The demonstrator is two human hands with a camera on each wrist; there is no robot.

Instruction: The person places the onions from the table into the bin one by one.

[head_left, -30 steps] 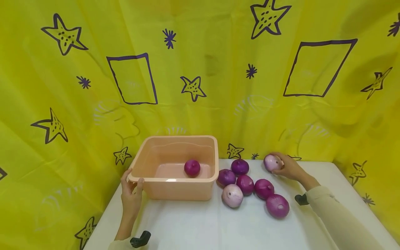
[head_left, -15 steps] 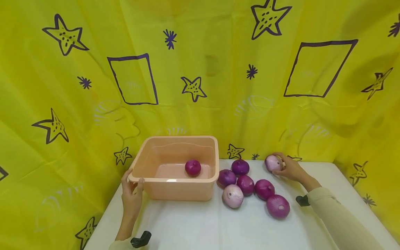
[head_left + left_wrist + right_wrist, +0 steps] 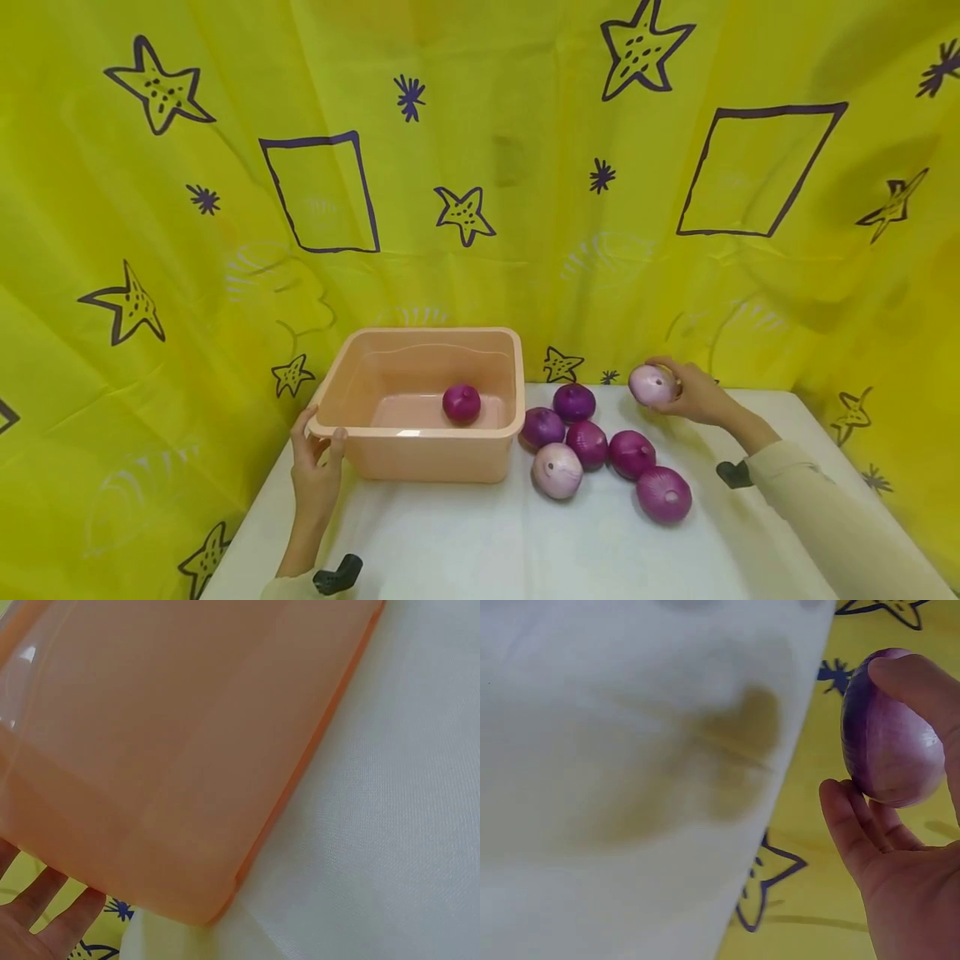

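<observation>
In the head view my left hand [image 3: 315,483] grips the front left corner of a peach plastic basin [image 3: 427,454], thumb over the front rim and fingers round the left side. The basin's outer wall [image 3: 165,750] fills much of the left wrist view. One dark red onion [image 3: 461,404] lies inside the basin. My right hand [image 3: 697,396] holds a pale purple onion [image 3: 652,386] near the back of the table. The right wrist view shows the thumb on one side of this onion [image 3: 896,742] and the fingertips on the other, with the onion raised off the cloth.
Several red onions lie grouped right of the basin, among them a pale one [image 3: 557,471] at the front and a larger purple one [image 3: 664,495] nearest me. A white cloth [image 3: 450,542] covers the table. Behind it hangs a yellow curtain [image 3: 525,292] with drawn stars.
The right hand has lifted the pale purple onion slightly up from the table. The left hand and the basin have stayed in place.
</observation>
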